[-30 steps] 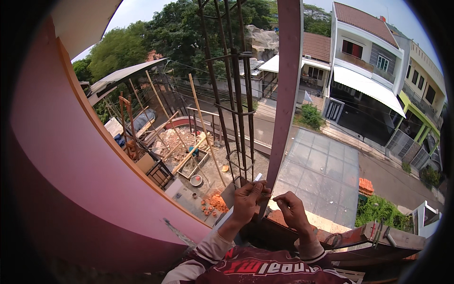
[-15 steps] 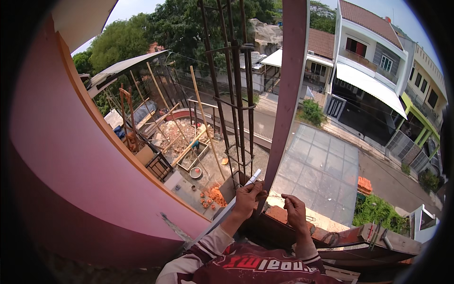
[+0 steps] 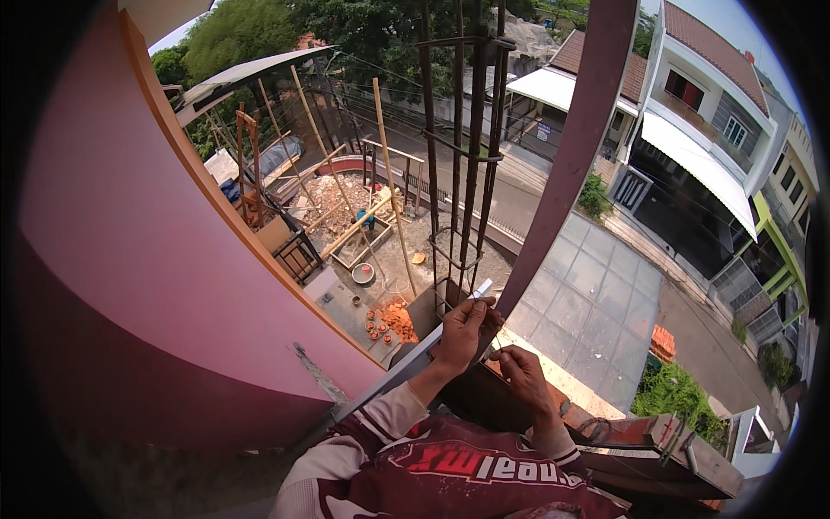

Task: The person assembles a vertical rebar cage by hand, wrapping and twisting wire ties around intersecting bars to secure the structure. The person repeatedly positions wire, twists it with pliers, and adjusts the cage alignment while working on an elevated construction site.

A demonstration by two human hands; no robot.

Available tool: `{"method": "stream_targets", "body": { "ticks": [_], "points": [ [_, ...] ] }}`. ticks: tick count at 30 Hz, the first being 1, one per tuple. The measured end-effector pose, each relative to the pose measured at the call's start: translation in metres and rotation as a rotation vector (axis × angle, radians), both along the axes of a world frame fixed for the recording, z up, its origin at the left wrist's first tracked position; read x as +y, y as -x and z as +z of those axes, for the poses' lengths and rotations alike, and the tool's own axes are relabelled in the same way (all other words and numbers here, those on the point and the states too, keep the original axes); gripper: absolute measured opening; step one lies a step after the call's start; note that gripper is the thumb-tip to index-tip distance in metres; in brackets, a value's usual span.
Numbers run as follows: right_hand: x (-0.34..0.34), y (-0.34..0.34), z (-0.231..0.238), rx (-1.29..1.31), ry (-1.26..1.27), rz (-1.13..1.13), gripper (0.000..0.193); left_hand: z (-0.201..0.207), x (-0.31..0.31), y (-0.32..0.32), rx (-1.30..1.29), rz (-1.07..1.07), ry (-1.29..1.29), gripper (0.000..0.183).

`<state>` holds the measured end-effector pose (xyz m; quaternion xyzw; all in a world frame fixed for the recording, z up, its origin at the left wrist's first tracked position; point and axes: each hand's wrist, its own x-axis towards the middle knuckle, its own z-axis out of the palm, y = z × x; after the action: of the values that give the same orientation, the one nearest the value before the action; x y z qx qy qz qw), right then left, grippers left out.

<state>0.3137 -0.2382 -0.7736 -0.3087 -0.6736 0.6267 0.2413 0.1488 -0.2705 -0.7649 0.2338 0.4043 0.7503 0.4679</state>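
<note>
A thin wire point(image 3: 496, 347), below and right of the frame's centre, is pinched by the right hand point(image 3: 526, 375); the left hand point(image 3: 461, 336) has a narrow grip, contents unclear. Rebar cage point(image 3: 477, 130) at upper centre.

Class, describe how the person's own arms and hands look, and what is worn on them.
The left hand and right hand are bare, without gloves. The left sleeve and right sleeve are long, pale near the wrist and maroon higher up. They belong to a maroon shirt with red and white lettering.
</note>
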Motion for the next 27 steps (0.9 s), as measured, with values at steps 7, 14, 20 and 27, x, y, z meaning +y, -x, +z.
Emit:
{"method": "stream_targets", "body": {
  "ticks": [7,14,20,27],
  "points": [
    [-0.004,0.029,0.024,0.114,-0.378,0.045,0.028,0.039,0.004,0.013,0.133,0.216,-0.077,0.026],
    [0.058,0.037,0.146,0.289,-0.966,0.019,0.047,0.154,0.022,0.121,0.064,0.321,-0.310,0.035],
    [0.077,0.101,0.299,0.512,-1.082,0.014,0.058,0.286,0.060,0.193,0.295,0.307,-0.371,0.033],
    [0.135,0.224,0.423,0.627,-1.295,-0.857,0.042,0.391,0.144,0.248,0.586,0.339,-0.356,0.058]
  ]
}}
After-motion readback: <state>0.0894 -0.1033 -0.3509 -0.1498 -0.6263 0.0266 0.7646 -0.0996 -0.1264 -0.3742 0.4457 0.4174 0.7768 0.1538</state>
